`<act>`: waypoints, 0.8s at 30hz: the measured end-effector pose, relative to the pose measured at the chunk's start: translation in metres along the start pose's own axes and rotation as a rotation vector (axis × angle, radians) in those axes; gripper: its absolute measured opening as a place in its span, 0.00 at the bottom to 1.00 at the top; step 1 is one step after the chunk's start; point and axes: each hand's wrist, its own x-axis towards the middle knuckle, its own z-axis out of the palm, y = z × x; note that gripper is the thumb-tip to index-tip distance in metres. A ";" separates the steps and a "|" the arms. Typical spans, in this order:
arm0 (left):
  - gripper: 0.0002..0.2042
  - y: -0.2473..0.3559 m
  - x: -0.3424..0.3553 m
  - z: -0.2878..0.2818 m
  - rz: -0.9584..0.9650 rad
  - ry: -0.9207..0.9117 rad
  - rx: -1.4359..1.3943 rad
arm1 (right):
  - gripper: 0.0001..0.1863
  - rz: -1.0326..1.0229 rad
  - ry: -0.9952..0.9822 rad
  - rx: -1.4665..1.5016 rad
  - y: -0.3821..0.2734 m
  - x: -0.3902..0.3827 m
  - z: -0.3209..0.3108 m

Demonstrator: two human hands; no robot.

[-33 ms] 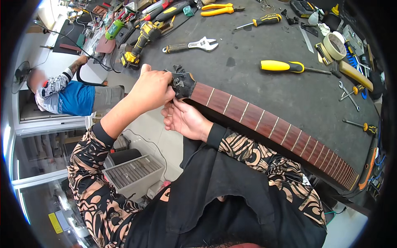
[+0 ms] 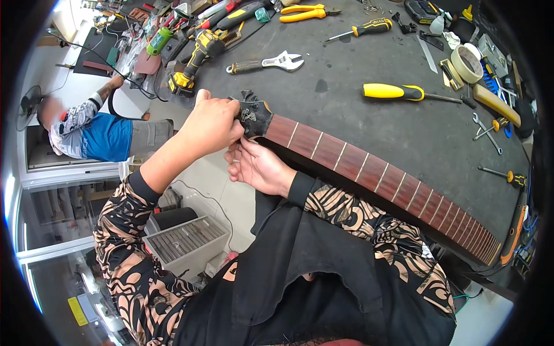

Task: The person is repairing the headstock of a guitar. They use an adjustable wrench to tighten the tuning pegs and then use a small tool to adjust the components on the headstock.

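A guitar neck (image 2: 352, 161) with a reddish-brown fretboard and metal frets runs from the middle to the lower right along the bench edge. Its black headstock (image 2: 257, 119) points left, with dark tuning pegs showing on the far edge. My left hand (image 2: 210, 124) is closed over the end of the headstock, thumb up; its curled fingertips are partly hidden. Just below, my right hand (image 2: 259, 164) turns palm up, thumb and forefinger pinched together at the headstock's near edge. What lies between those fingertips is too small and covered to make out.
On the dark bench (image 2: 323, 124) lie an adjustable wrench (image 2: 268, 62), a yellow screwdriver (image 2: 395, 92), another screwdriver (image 2: 363, 29), orange pliers (image 2: 306, 12) and a cordless drill (image 2: 199, 60). Tape (image 2: 466, 63) and tools crowd the right. Another person (image 2: 107, 135) stands at the left.
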 end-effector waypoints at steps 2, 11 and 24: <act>0.08 0.002 0.002 -0.003 -0.035 -0.018 -0.005 | 0.22 0.004 -0.014 -0.009 -0.003 0.002 -0.003; 0.16 0.019 0.013 -0.005 -0.322 -0.138 -0.064 | 0.21 -0.084 0.074 -0.191 -0.005 -0.006 -0.002; 0.10 -0.018 -0.003 -0.005 0.380 0.149 0.096 | 0.16 -0.083 0.058 -0.056 -0.010 -0.010 -0.005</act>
